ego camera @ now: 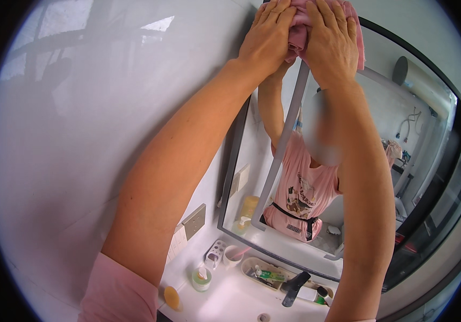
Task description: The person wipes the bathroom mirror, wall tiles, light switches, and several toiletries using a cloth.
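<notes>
Both my arms reach up to the top of a black-framed wall mirror point(270, 169). A folded pink cloth point(298, 38) lies pressed against the upper glass. My left hand point(268, 36) rests on the cloth's left part, and my right hand point(331, 44) lies flat over its right part, fingers pointing up. A little of the cloth hangs down beside my right hand. The mirror shows the reflection of a person in a pink T-shirt with a dark waist strap, arms raised. A greyish band outlines a rectangle within the glass.
Below the mirror is a white washbasin point(230, 300) with a dark faucet point(295, 287). Around it stand a green soap pump bottle point(201, 279), a yellow oval object point(172, 298), a white cup point(232, 256), a toothbrush holder point(215, 254) and a tray point(248, 267) holding tubes. Wall sockets point(194, 221) sit left.
</notes>
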A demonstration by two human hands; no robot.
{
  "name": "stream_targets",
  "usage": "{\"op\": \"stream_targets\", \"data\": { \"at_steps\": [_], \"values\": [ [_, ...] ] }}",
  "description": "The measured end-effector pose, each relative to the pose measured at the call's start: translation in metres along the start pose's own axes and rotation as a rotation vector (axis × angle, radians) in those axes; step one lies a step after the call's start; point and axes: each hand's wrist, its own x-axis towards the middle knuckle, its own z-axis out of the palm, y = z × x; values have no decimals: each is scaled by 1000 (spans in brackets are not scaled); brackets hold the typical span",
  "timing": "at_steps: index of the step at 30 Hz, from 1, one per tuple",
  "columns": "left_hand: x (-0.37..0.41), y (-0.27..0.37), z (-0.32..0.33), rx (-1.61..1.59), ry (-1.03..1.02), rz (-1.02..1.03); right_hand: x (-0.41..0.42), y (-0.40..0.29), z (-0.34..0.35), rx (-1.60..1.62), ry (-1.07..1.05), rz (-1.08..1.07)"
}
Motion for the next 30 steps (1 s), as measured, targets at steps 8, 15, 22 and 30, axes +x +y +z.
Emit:
{"op": "stream_targets", "data": {
  "at_steps": [8, 15, 22, 30],
  "values": [
    [-24, -8, -5, -10, 53, -68, -7, -17, 3, 51, 6, -85],
    [-58, 39, -15, -16, 16, -231, -41, -32, -20, 2, -107, -68],
    [-99, 97, -24, -71, 17, -416, -106, -65, -64, -102, -199, -1],
    [-110, 69, -7, -101, 81, -288, -102, -64, -56, -20, -181, -14]
  ]
}}
